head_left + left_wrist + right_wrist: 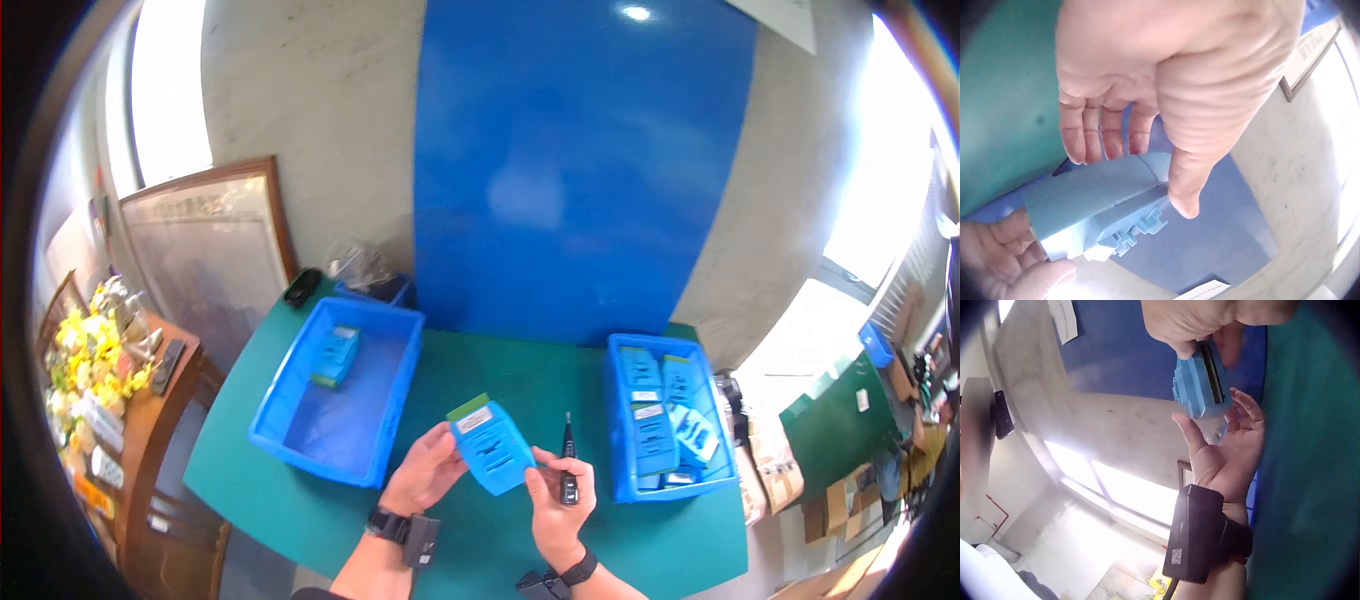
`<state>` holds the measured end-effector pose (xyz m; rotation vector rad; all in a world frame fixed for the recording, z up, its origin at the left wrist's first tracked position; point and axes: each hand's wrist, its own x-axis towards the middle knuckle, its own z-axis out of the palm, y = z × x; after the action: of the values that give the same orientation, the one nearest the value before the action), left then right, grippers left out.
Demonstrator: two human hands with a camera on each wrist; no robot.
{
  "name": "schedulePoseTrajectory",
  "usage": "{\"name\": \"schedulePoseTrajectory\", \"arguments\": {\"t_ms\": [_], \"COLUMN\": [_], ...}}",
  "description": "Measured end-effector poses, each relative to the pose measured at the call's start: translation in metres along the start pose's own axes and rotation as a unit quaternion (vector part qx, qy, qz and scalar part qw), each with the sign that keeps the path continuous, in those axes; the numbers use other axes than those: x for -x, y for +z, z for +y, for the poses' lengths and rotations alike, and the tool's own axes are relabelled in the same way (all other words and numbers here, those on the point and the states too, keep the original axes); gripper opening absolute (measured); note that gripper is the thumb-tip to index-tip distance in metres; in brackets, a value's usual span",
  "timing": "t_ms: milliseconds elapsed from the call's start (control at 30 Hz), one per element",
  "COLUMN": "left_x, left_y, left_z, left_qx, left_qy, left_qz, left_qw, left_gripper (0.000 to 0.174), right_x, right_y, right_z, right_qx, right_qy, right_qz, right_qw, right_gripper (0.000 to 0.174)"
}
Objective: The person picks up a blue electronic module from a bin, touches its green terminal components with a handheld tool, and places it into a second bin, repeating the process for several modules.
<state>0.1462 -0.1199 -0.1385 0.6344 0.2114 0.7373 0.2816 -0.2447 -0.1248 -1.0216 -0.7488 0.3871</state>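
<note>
A blue plastic device (492, 447) with a white label and a green end is held up over the table. My right hand (562, 500) pinches its lower right corner between thumb and finger; a slim black tool (569, 485) also lies in this hand. At the device's left side is my left hand (425, 472). In the left wrist view, its thumb lies at the edge of the device (1097, 194), and the fingers extend behind. The right wrist view shows my left hand (1225, 459) spread around the end of the device (1197, 390), fingers not closed.
On the green table (500, 365), a blue bin (397, 400) at left holds one similar device (337, 355). Another blue bin (618, 440) at right holds several. A blue panel (580, 180) stands behind; a black object (302, 288) sits at the back left corner.
</note>
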Motion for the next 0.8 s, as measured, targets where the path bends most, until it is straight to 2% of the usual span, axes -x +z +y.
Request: {"name": "schedulePoseTrajectory", "arguments": {"t_ms": [67, 133, 167, 200, 267, 367, 500, 533, 567, 633, 800], "left_x": [0.000, -0.001, -0.004, -0.002, -0.005, -0.005, -0.002, -0.004, -0.007, -0.009, -0.008], "left_y": [-0.009, -0.012, -0.013, -0.016, -0.016, -0.018, -0.011, -0.014, -0.017, -0.016, -0.012], "left_z": [-0.001, 0.000, 0.000, -0.001, -0.001, -0.004, -0.002, -0.003, -0.006, -0.007, -0.006], "left_qx": [0.021, 0.024, 0.026, 0.025, 0.041, 0.025, 0.000, 0.007, 0.011, 0.007, -0.026], "left_qy": [-0.001, -0.010, -0.011, -0.011, -0.026, -0.040, -0.048, -0.040, -0.038, -0.040, -0.043], "left_qz": [0.022, 0.093, 0.098, 0.109, 0.154, 0.188, 0.188, 0.180, 0.170, 0.166, 0.153], "left_qw": [1.000, 0.995, 0.995, 0.994, 0.987, 0.981, 0.981, 0.983, 0.985, 0.985, 0.987], "left_gripper": [0.029, 0.015, 0.014, 0.014, 0.015, 0.018, 0.022, 0.020, 0.018, 0.019, 0.021], "right_x": [-0.009, -0.023, -0.030, -0.034, -0.047, -0.067, -0.077, -0.088, -0.093, -0.092, -0.085], "right_y": [-0.005, -0.020, -0.026, -0.036, -0.070, -0.119, -0.167, -0.197, -0.199, -0.183, -0.162], "right_z": [-0.009, -0.024, -0.032, -0.045, -0.050, -0.054, -0.046, -0.026, -0.026, -0.043, -0.060], "right_qx": [-0.026, 0.059, 0.096, 0.168, 0.188, 0.177, 0.266, 0.231, 0.244, 0.395, 0.451], "right_qy": [-0.016, -0.111, -0.156, -0.161, -0.193, -0.180, -0.149, -0.178, -0.163, -0.185, -0.185], "right_qz": [0.033, 0.099, 0.126, 0.171, 0.242, 0.325, 0.332, 0.310, 0.321, 0.318, 0.305], "right_qw": [0.999, 0.987, 0.975, 0.957, 0.932, 0.912, 0.893, 0.905, 0.901, 0.842, 0.818], "right_gripper": [0.030, 0.029, 0.028, 0.024, 0.020, 0.016, 0.015, 0.015, 0.014, 0.019, 0.023]}}
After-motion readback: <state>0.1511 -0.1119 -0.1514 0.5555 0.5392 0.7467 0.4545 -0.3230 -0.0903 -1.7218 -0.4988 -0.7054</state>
